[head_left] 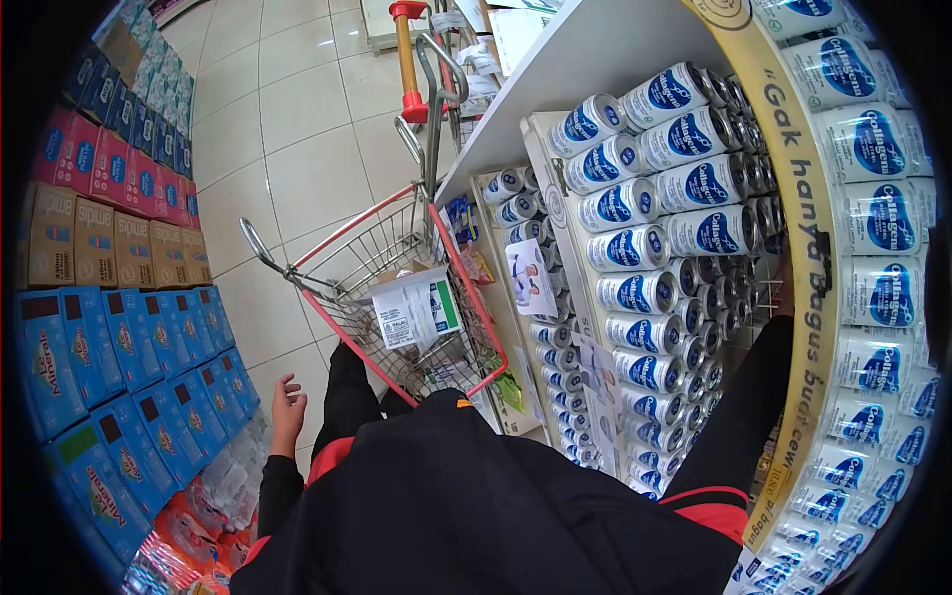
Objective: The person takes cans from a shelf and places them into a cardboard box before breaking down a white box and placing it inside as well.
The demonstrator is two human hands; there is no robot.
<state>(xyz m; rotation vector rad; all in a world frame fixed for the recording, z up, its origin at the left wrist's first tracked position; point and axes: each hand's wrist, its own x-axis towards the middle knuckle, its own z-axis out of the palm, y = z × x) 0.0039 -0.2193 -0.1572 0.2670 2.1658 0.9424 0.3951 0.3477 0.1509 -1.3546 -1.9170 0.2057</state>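
Note:
My left hand [288, 405] hangs free beside the blue cartons [164, 426], its fingers loosely apart with nothing in them. My right sleeve [739, 421] stretches into a shelf display of white and blue Collagena cans [645, 372]. The fingers of my right hand are hidden behind the display's yellow strip [808, 297], so what they touch does not show. Cans are stacked on their sides in rows, with more cans [878, 218] along the strip's far side. A gap with wire mesh shows between the stack and the strip.
A wire shopping cart [342, 263] with red edging stands ahead, holding an opened white carton [416, 309] and other packages. Brown cartons [109, 238] and pink cartons [109, 164] line the left side. Orange packs [188, 531] lie lower left. Tiled floor [297, 129] runs between.

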